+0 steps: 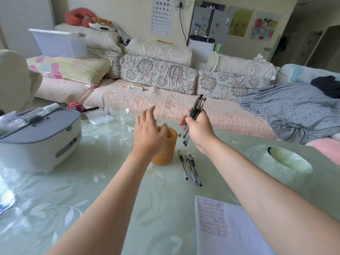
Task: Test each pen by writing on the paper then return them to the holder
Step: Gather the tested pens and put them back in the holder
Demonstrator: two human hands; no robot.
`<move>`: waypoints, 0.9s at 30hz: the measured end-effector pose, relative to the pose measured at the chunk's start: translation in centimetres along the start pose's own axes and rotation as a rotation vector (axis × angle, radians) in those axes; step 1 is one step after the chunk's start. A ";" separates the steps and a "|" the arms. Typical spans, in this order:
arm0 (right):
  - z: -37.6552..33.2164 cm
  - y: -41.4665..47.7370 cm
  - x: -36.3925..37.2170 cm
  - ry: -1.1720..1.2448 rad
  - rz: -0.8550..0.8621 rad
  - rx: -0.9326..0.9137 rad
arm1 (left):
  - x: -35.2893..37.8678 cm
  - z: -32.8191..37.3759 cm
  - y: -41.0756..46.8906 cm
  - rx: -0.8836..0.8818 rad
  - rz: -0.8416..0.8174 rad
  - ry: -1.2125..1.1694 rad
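Pens [195,115], a bundle of black-and-clear ones, are sitting gripped in the right hand [197,128], which is hovering above the table [114,183] just right of the holder [168,150]. The right fingers are curling tightly around the middle of the bundle, thumb pressing across it. The bundle's long axis is tilting: the dark capped ends are pointing up and away toward the sofa [165,100], while the clear barrels are sticking out below the fist, pointing down toward the table.

The left hand [148,128] is hovering over the holder's mouth with its fingers loosely spread and slightly bent, holding nothing; whether the palm is touching the rim cannot be told. The holder is an upright amber cylinder with a smooth, waxy look, partly covered by the left wrist.

Three more pens [190,167] are lying flat on the table just right of the holder, nearly parallel, their long axes running from far to near with a slight lean to the right. Their barrels are clear plastic with dark grips.

The paper [220,229] is lying at the near right corner, a white sheet covered in rows of small written marks, partly under the right forearm. The table is showing a glossy, pale green surface with a leaf pattern. A grey-lidded white case [39,142] is sitting at the left.
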State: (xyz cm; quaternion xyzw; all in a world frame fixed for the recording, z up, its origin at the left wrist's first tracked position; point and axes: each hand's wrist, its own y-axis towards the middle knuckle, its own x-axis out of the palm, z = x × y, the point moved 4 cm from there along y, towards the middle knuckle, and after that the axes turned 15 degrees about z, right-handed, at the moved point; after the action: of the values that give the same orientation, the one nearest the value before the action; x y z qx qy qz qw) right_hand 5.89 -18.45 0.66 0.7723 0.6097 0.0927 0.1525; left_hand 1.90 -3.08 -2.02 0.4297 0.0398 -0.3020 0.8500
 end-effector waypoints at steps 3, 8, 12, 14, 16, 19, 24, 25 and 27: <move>-0.7 1.1 2.5 -0.006 0.030 -0.009 | 0.8 -1.3 -1.6 -0.012 -0.258 -0.006; 0.3 1.7 5.2 -0.066 0.054 -0.005 | 0.9 -1.7 -2.2 -0.052 -0.266 -0.123; 1.4 1.3 6.4 -0.173 0.026 -0.010 | 1.9 -2.8 -2.1 -0.071 -0.288 -0.110; 2.4 1.0 6.7 -0.257 -0.001 0.015 | 2.3 -3.3 -2.1 -0.077 -0.275 -0.093; 3.4 0.9 6.8 -0.429 -0.012 0.035 | 2.4 -3.5 -2.2 -0.068 -0.258 -0.095; 4.1 0.5 6.4 -0.836 -0.020 -0.019 | 2.5 -3.4 -2.3 -0.057 -0.239 -0.116; 5.1 0.2 6.4 -0.952 -0.152 0.062 | 2.4 -3.7 -2.1 -0.065 -0.218 -0.114; 5.1 0.2 6.4 -0.898 -0.170 0.101 | 2.4 -3.8 -2.0 -0.059 -0.232 -0.106; 5.1 0.1 6.2 -0.803 -0.206 0.133 | 2.2 -4.0 -1.6 -0.052 -0.263 -0.088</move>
State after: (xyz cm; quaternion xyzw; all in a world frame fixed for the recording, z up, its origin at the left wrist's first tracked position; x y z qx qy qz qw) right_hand 9.17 -13.06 -4.31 0.6904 0.5804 -0.2709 0.3363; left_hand 3.54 -1.86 -6.39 0.3850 0.0662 -0.4284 0.8147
